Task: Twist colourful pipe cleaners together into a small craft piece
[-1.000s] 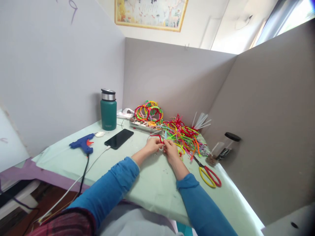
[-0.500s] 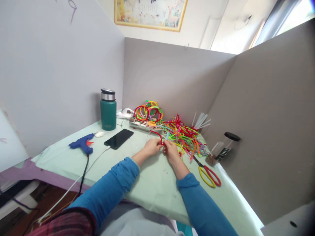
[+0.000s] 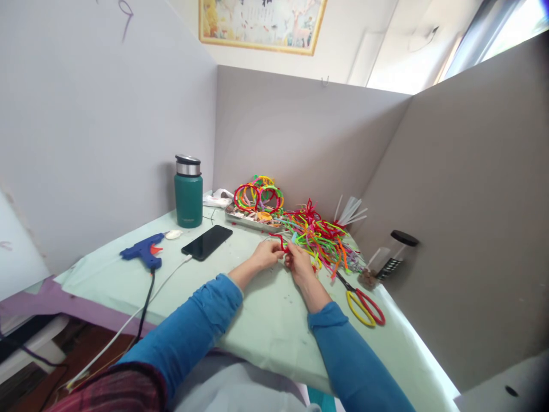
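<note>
Between my two hands, over the middle of the table, is a red pipe cleaner, bent at its upper end. My left hand pinches it from the left, and my right hand grips it from the right with curled fingers. The fingertips nearly meet, so the held part is mostly hidden. Just beyond my right hand lies a pile of coloured pipe cleaners. A small light-blue piece shows above the right fingers.
A metal tray holds pipe-cleaner rings. Scissors lie right of my right arm, near a clear jar. Leftward are a phone, a blue glue gun with its cord, and a green bottle. Grey panels enclose the table.
The free end of the red pipe cleaner has swung lower and to the right, and looks more bent. Both hands keep nearly the same place.
</note>
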Demonstrator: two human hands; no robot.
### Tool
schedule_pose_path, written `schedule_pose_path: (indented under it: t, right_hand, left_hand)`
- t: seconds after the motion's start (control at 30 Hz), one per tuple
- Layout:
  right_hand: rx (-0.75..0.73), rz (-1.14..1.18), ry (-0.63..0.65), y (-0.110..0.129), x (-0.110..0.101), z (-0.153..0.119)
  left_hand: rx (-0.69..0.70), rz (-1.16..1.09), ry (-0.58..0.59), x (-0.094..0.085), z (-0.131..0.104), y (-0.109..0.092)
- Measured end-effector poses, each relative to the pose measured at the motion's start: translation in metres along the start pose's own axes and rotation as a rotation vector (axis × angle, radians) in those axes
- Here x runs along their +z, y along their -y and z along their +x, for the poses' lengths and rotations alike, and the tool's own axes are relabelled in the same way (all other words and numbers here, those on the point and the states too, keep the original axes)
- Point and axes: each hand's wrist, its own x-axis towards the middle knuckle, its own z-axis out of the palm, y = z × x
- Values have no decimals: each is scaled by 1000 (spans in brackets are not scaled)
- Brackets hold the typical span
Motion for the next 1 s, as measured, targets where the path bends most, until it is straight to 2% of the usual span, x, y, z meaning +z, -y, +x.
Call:
schedule_pose_path:
  t: [0.27, 0.7, 1.0]
  right_hand:
    - [2, -18, 12, -1, 0, 1]
    - [9, -42, 61, -2, 2, 1]
    - [-4, -83, 64, -5, 0, 3]
  left_hand:
    - [-2, 25, -93, -1, -2, -4]
    - [80, 101, -185, -5, -6, -9]
    - [-11, 88, -200, -3, -4, -6]
